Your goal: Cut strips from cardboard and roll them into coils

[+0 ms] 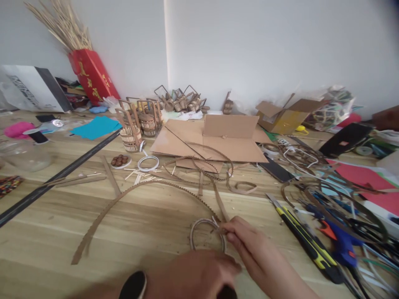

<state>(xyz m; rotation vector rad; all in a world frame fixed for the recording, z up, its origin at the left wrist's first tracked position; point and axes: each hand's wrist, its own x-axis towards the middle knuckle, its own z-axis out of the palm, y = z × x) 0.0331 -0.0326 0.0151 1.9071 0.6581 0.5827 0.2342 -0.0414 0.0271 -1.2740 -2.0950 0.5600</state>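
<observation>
My right hand (246, 238) is closed in a pinch on a thin brown strip (220, 201), just right of a narrow ring (191, 237) that looks like a roll of tape. My left hand (193, 272) is blurred at the bottom of the view, over the near side of that ring. Its fingers are smeared, so its grip cannot be made out. A long notched brown strip (102, 214) arches leftward across the wooden table (146, 228). Beyond my hands, more notched strips (232, 164) lie in loops.
A yellow-black utility knife (307, 236) and a blue glue gun (341, 245) lie at right among tangled strips. Flattened cardboard (182, 135) lies behind. Small slatted buckets (129, 135), a white tape roll (148, 163) and a dish of brown beads (120, 161) stand at left.
</observation>
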